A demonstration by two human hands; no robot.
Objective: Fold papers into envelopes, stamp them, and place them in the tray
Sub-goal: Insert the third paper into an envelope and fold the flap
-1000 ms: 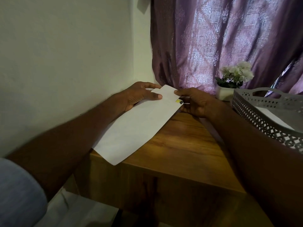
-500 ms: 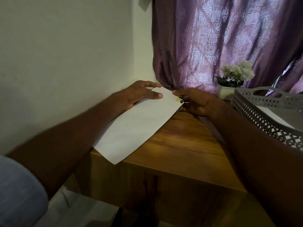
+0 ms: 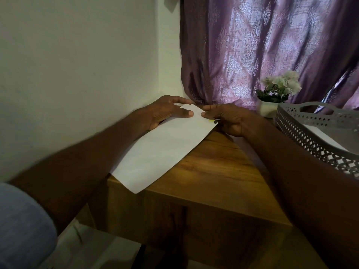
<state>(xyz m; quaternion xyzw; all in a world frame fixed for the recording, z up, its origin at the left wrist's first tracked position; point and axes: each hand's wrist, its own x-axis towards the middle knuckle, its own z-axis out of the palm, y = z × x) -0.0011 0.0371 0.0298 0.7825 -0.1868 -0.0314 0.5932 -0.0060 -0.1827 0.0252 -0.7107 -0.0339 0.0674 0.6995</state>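
While the left hand (image 3: 167, 111) pinches the envelope (image 3: 163, 146) on the tabletop (image 3: 217, 171), the right hand (image 3: 227, 119) pinches its stamped corner; pressing the stamp flat, then the tray (image 3: 318, 131), likely follows.

Matt white paper envelope (image 3: 165, 150), glossy grained wooden table (image 3: 217, 171), perforated plastic tray (image 3: 310, 131).
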